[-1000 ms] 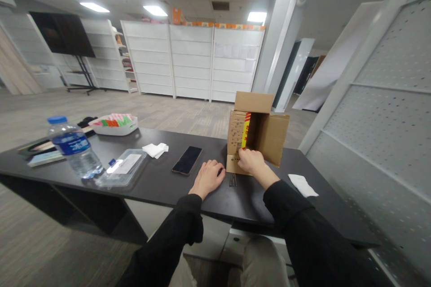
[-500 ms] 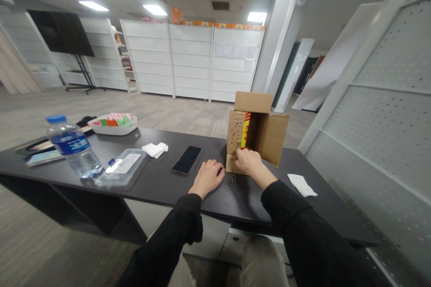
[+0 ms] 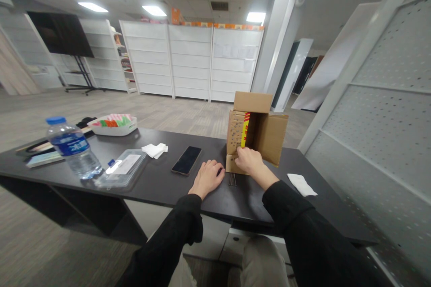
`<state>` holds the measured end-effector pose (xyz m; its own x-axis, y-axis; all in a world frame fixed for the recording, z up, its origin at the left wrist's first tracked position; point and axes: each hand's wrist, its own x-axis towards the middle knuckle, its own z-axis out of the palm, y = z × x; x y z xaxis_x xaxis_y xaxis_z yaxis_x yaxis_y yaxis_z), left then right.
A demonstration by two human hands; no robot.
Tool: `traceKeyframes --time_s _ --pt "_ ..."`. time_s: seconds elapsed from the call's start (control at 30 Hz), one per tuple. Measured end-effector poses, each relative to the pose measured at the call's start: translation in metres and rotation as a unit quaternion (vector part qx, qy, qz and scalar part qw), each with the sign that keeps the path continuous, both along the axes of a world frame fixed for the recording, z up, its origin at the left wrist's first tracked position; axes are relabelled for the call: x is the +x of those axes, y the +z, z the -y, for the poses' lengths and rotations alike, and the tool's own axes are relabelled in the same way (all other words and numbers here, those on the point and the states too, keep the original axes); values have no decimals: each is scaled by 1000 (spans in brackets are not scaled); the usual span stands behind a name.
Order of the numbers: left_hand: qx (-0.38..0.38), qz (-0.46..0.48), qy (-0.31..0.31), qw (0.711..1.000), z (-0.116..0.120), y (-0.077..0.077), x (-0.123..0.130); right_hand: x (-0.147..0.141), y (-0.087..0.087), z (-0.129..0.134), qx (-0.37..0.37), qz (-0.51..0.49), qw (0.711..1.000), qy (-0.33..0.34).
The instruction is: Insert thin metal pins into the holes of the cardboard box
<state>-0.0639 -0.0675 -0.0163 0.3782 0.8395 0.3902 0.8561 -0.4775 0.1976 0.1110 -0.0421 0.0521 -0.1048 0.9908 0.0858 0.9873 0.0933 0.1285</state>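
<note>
A cardboard box stands on the dark table with its flaps spread open. Its left front flap is dotted with several small dark marks, and a yellow and red strip runs beside them. My right hand is closed with its fingertips against the lower part of this dotted flap; whatever they pinch is hidden. Palm down on the tabletop, my left hand lies open and loosely curved, between the phone and the box. Several thin screws or nails lie together just in front of the box, between my two hands.
Left of my hands are a phone, crumpled tissue, a clear plastic case, a water bottle and a white basket. Folded tissue lies right. A perforated panel borders the table's right side.
</note>
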Motion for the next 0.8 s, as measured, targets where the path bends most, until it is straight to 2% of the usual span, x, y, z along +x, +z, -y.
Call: traceKeyframes --time_s 0.47,0.6,0.8 --pt "2 0 -1 1000 -1 -1 0 1 26 16 64 -46 997 15" --pt "5 -1 1 1000 -1 -2 0 1 20 27 55 -75 995 29" --pt "-3 4 2 1000 -1 -2 0 9 -2 51 44 -94 992 71"
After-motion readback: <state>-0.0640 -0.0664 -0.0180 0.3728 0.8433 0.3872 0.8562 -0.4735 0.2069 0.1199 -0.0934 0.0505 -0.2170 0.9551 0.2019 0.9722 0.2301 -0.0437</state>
